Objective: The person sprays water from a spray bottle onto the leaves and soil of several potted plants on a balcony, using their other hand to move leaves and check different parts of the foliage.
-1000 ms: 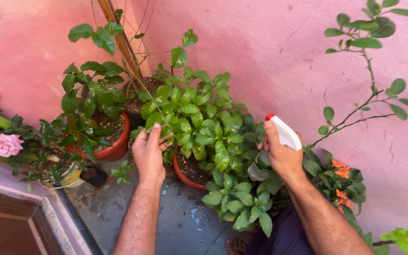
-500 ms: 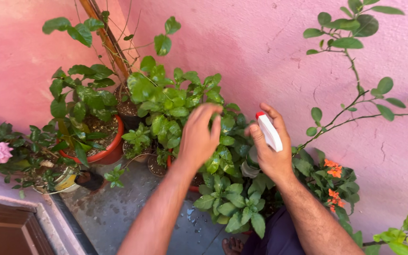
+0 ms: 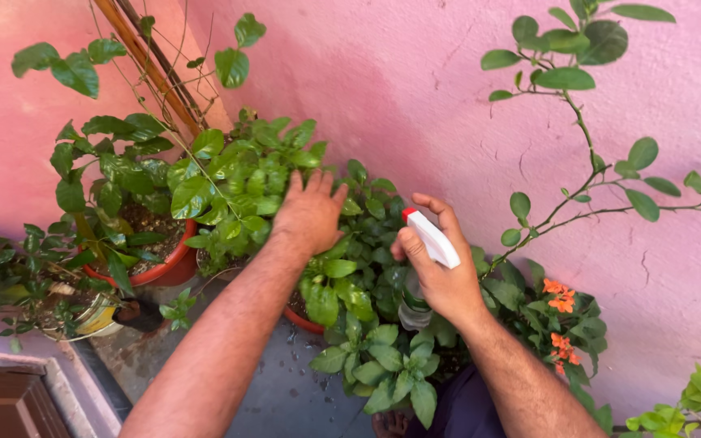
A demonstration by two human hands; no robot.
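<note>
Two hands work a potted plant (image 3: 342, 243): left hand (image 3: 311, 212), fingers spread, parts leaves so right hand (image 3: 440, 272), gripping a spray bottle (image 3: 425, 251), can aim its nozzle.

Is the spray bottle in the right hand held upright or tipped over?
Upright. The spray bottle has its white head on top, red nozzle pointing toward the leaves; its body hangs below the right hand.

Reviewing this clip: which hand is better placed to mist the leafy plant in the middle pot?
Right, probably. The right hand already grips the spray bottle, its red-tipped nozzle aimed toward the leafy plant. The left hand lies spread on those leaves and holds no tool.
</note>
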